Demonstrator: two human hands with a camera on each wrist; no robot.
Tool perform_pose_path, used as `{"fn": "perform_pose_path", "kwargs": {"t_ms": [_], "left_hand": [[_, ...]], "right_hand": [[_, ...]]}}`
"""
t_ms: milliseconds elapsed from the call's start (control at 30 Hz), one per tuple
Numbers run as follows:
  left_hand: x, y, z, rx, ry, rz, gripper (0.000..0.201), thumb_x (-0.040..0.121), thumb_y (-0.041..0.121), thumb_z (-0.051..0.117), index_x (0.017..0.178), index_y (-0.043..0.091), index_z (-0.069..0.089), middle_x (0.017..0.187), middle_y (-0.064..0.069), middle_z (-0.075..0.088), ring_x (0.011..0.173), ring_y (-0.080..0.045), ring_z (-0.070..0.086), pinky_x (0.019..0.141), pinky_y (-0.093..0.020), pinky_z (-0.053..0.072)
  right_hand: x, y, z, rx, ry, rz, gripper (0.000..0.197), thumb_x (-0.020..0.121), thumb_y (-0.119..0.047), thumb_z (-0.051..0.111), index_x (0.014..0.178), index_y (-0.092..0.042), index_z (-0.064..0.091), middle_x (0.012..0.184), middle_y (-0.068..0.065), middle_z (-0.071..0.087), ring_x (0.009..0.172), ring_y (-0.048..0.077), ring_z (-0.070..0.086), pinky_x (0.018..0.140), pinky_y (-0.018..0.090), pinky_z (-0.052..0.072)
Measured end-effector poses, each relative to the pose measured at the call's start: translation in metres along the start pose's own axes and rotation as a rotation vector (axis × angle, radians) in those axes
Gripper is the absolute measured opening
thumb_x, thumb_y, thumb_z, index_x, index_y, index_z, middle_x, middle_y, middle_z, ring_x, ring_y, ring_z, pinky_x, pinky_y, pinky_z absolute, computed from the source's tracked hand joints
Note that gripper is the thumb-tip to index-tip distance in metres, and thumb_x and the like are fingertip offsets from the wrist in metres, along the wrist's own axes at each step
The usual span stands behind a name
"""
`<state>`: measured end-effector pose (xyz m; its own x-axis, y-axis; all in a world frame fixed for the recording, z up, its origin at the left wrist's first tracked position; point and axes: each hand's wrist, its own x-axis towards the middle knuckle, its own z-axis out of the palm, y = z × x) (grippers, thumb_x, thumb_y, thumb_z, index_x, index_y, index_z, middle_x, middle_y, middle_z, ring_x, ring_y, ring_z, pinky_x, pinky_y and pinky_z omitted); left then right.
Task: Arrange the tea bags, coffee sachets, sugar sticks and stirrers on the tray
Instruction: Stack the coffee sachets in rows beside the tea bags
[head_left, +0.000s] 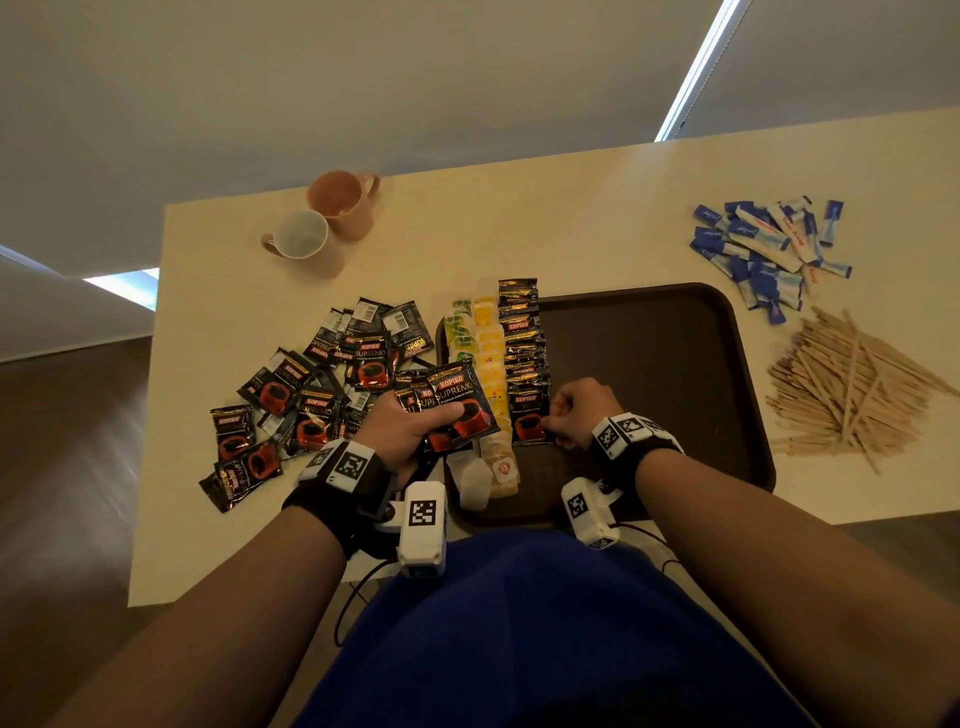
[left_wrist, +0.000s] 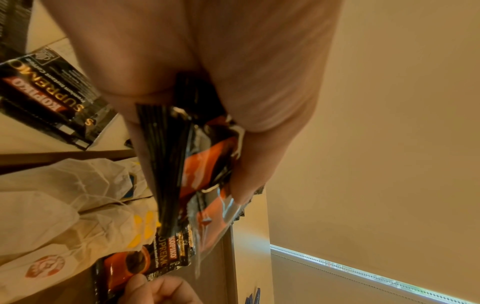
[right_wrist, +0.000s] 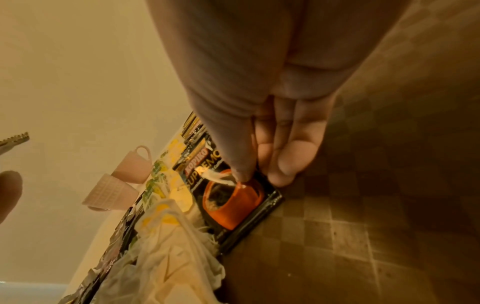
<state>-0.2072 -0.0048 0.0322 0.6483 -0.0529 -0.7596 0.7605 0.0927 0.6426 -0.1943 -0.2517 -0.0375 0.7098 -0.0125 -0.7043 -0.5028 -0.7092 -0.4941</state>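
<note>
A dark brown tray (head_left: 675, 364) lies on the cream table. On its left side run rows of tea bags (head_left: 485, 358) and a column of black coffee sachets (head_left: 524, 338). My left hand (head_left: 410, 426) grips a fanned stack of coffee sachets (head_left: 457, 405) (left_wrist: 187, 164) above the tray's left edge. My right hand (head_left: 576, 415) pinches the nearest sachet (head_left: 530, 423) (right_wrist: 233, 197) of the column, which lies flat on the tray. Loose sachets (head_left: 311, 395) are heaped on the table to the left.
Blue and white sugar sticks (head_left: 769, 249) lie piled at the far right, wooden stirrers (head_left: 852, 389) heaped below them beside the tray. Two pink mugs (head_left: 322, 218) stand at the far left. White tea bags (head_left: 483, 478) overlap at the tray's near-left corner.
</note>
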Motion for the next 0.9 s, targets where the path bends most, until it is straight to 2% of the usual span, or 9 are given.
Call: {"fn": "perform_pose_path", "kwargs": {"t_ms": [167,233,300,467,600,700,800,900], "left_hand": [[0.000,0.000,0.000,0.003,0.000,-0.007,0.050,0.080,0.004,0.077,0.126,0.006,0.058,0.116,-0.016,0.071,0.104,-0.033,0.070,0.079,-0.043,0.058],[-0.001,0.001,0.001,0.016,0.000,-0.012,0.041,0.082,0.004,0.075,0.119,0.008,0.060,0.111,-0.015,0.072,0.101,-0.031,0.070,0.071,-0.037,0.058],[-0.003,0.001,0.003,0.021,0.003,-0.015,0.029,0.083,0.002,0.074,0.109,0.011,0.062,0.104,-0.012,0.073,0.096,-0.028,0.071,0.069,-0.036,0.057],[-0.003,-0.002,0.003,0.036,-0.005,-0.012,0.028,0.082,0.002,0.075,0.106,0.008,0.065,0.103,-0.015,0.074,0.091,-0.028,0.074,0.073,-0.039,0.058],[-0.002,-0.003,0.004,0.078,-0.015,-0.005,0.056,0.063,0.018,0.086,0.114,0.005,0.066,0.106,-0.016,0.075,0.100,-0.033,0.072,0.091,-0.052,0.056],[-0.001,-0.003,0.007,0.113,-0.004,0.003,0.063,0.056,0.025,0.088,0.112,0.004,0.068,0.103,-0.015,0.076,0.098,-0.033,0.073,0.090,-0.051,0.056],[-0.001,-0.001,0.012,0.132,-0.019,0.019,0.064,0.056,0.027,0.089,0.114,0.007,0.068,0.103,-0.013,0.076,0.096,-0.031,0.073,0.087,-0.050,0.058],[-0.001,0.001,0.017,0.181,-0.039,0.050,0.045,0.070,0.022,0.086,0.111,0.010,0.069,0.099,-0.009,0.077,0.087,-0.022,0.075,0.068,-0.032,0.059]], "right_hand": [[0.000,-0.001,0.000,0.011,-0.011,0.019,0.011,0.087,-0.019,0.073,0.089,-0.011,0.067,0.077,0.006,0.073,0.064,0.014,0.070,0.061,0.024,0.059],[0.000,0.000,0.000,0.014,-0.008,0.015,0.011,0.087,-0.019,0.074,0.089,-0.010,0.066,0.077,0.006,0.073,0.065,0.015,0.070,0.062,0.025,0.059],[-0.001,0.001,0.000,0.016,-0.003,0.007,0.012,0.087,-0.019,0.074,0.089,-0.011,0.066,0.077,0.006,0.073,0.066,0.016,0.071,0.064,0.027,0.060],[-0.003,0.002,-0.002,-0.007,-0.003,-0.005,0.012,0.087,-0.021,0.074,0.086,-0.015,0.063,0.076,0.003,0.072,0.063,0.012,0.069,0.060,0.023,0.057],[-0.006,0.001,-0.012,-0.046,0.068,-0.043,0.012,0.087,-0.024,0.073,0.083,-0.016,0.065,0.080,0.000,0.069,0.075,0.012,0.065,0.069,0.025,0.054],[-0.012,-0.011,-0.023,0.008,0.134,-0.160,0.018,0.092,-0.030,0.067,0.083,-0.015,0.068,0.079,0.000,0.068,0.072,0.010,0.064,0.064,0.020,0.049],[-0.023,-0.033,-0.030,0.168,0.004,-0.294,0.028,0.093,-0.039,0.062,0.086,-0.014,0.072,0.079,0.000,0.072,0.064,0.007,0.064,0.060,0.020,0.050],[-0.033,-0.051,-0.029,0.250,-0.192,-0.313,0.022,0.090,-0.033,0.068,0.099,-0.013,0.072,0.076,-0.002,0.071,0.060,0.003,0.062,0.055,0.016,0.049]]}}
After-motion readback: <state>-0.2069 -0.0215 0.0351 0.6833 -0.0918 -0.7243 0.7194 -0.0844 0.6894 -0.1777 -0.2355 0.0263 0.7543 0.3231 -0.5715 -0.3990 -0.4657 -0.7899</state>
